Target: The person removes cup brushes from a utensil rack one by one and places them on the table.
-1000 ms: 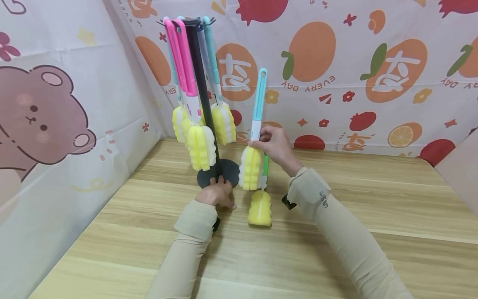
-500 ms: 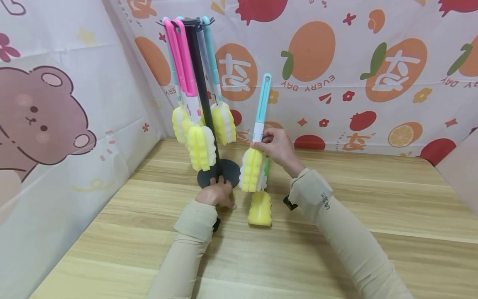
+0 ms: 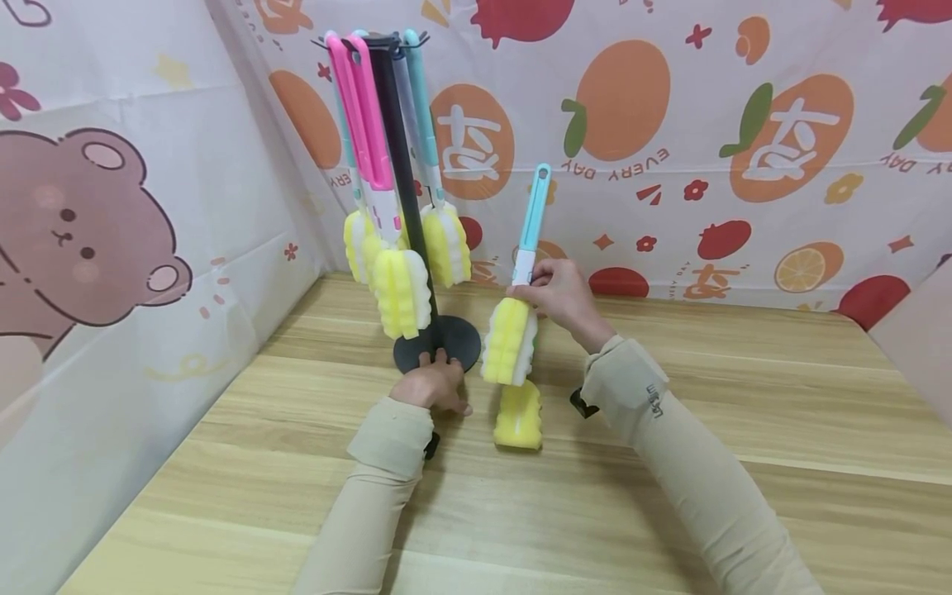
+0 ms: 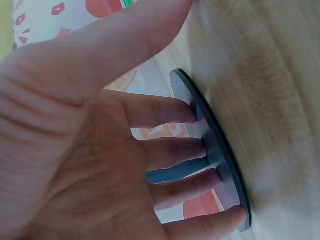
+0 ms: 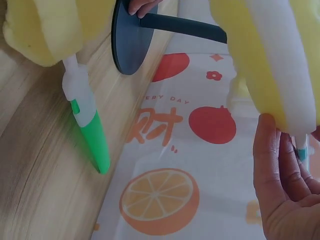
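Head camera view: the person's right hand (image 3: 559,293) pinches a teal-handled sponge brush (image 3: 521,281) at the white collar where the handle meets the sponge, fingers curled round it. The brush hangs in the air, sponge end down and handle tilted up to the right, just right of the black stand (image 3: 402,198) and clear of the wooden table (image 3: 744,397). Directly below its yellow-and-white sponge lies a second brush, the green-handled brush (image 3: 520,413), flat on the table; from the right wrist camera its green handle (image 5: 95,142) points toward the patterned backdrop.

The left hand (image 3: 434,386) rests on the near rim of the stand's round base (image 3: 454,339). The left wrist camera shows the fingers (image 4: 165,112) spread a little apart and fairly straight, tips pressing on the disc, thumb stretched out along the table; whether the thumb touches the wood is hard to tell from that close angle.

On the stand, several more brushes hang by their handles from the top hooks: two pink-handled brushes (image 3: 364,124) at the front, a teal one (image 3: 420,107) behind, their yellow sponges clustered round the pole above the base.
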Demonstrator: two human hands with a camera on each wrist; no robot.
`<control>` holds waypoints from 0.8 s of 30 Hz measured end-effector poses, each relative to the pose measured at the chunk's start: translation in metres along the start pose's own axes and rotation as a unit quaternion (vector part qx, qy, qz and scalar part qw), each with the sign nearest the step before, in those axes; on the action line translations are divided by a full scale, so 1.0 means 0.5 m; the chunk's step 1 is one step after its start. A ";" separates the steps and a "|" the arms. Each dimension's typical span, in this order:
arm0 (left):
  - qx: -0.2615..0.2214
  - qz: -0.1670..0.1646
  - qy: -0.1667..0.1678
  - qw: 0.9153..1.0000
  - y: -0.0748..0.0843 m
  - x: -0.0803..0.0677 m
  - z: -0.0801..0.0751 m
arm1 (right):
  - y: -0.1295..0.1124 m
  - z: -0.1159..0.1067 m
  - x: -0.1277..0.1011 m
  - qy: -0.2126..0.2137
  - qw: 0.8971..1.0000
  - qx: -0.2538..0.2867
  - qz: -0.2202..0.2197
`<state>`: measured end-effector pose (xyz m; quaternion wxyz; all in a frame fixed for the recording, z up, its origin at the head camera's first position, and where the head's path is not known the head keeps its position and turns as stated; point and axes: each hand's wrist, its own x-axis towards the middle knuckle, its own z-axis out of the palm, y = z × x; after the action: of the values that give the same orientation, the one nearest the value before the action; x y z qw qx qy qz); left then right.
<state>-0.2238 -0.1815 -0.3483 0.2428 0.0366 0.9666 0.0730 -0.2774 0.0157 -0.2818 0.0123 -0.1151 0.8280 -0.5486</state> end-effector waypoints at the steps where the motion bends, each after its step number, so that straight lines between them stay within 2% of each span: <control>1: 0.000 0.000 0.000 1.000 0.000 0.000 0.000 | 0.000 -0.001 0.000 0.000 1.000 0.000 0.001; 7: 0.005 0.002 0.001 1.000 0.001 0.001 -0.001 | 0.006 -0.006 0.001 0.001 1.000 -0.005 0.003; 24: -0.002 -0.001 -0.004 1.000 0.000 0.002 0.000 | 0.024 -0.028 0.004 -0.020 0.998 -0.007 0.067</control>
<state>-0.2245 -0.1813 -0.3487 0.2465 0.0360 0.9656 0.0742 -0.2836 0.0323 -0.2869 0.0648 -0.0708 0.8374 -0.5381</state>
